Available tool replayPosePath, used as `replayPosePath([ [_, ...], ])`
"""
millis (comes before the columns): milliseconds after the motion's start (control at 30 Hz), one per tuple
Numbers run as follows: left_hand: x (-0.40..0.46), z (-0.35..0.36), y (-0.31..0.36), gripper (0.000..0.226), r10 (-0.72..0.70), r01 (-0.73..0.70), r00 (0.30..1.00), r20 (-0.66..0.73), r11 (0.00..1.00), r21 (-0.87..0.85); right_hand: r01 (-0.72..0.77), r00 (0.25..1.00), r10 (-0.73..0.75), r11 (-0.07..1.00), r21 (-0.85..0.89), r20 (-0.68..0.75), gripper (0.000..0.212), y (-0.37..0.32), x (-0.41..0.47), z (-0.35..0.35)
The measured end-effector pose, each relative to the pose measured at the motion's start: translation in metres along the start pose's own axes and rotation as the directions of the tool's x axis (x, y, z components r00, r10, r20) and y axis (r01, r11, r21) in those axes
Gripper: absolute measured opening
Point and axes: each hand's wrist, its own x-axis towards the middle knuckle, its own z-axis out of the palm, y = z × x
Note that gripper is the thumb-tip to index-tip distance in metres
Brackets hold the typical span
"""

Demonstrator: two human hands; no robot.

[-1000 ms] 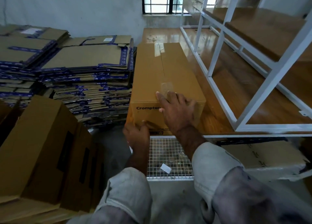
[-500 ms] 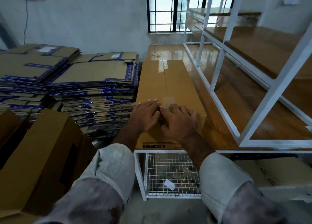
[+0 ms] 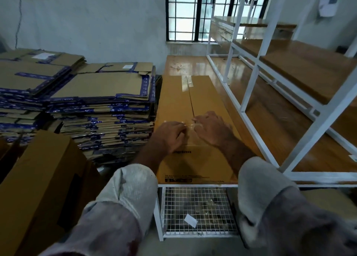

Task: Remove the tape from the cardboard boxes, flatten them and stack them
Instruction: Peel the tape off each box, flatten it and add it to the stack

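Both sets of fingers curl down onto the clear tape (image 3: 187,124) at the near end of the box's top seam: the left hand (image 3: 170,135) pinches its edge, while the right hand (image 3: 211,129) presses beside it. The long cardboard box (image 3: 195,165) lies closed under them on the wooden shelf (image 3: 270,120). Its printing is too blurred to read. Left of the fingers stand stacks of flattened boxes (image 3: 100,109) with blue tape.

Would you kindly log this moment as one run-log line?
step: peel tape | left hand: pinching clear tape | right hand: at tape | box: unflattened, far tape strip on
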Motion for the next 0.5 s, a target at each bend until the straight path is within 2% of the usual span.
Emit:
replayPosePath([
  [133, 0.001, 0.005, -0.006, 0.038, 0.044, -0.043, 0.999, -0.017, 0.999, 0.023, 0.084, 0.992, -0.061, 0.974, -0.212, 0.114, 0.043, -0.001, 0.026, -0.007],
  [267, 0.007, 0.005, -0.015, 0.041, 0.044, -0.042, 0.998, -0.038, 0.998, 0.049, 0.160, 0.987, -0.138, 0.922, -0.353, 0.086, 0.035, -0.008, 0.043, -0.018],
  [367, 0.016, 0.006, -0.023, 0.044, 0.040, -0.039, 0.999, -0.015, 0.998, 0.044, 0.225, 0.971, -0.179, 0.904, -0.362, 0.158, 0.031, -0.007, 0.057, -0.027],
  [433, 0.019, 0.005, -0.025, 0.054, 0.045, -0.045, 0.999, -0.007, 0.999, 0.028, 0.234, 0.960, -0.162, 0.912, -0.337, 0.227, 0.028, -0.010, 0.067, -0.032],
  [500, 0.019, 0.007, -0.028, 0.060, 0.058, -0.058, 0.998, -0.007, 0.998, 0.013, 0.232, 0.948, -0.157, 0.935, -0.267, 0.275, 0.015, -0.014, 0.077, -0.034],
])
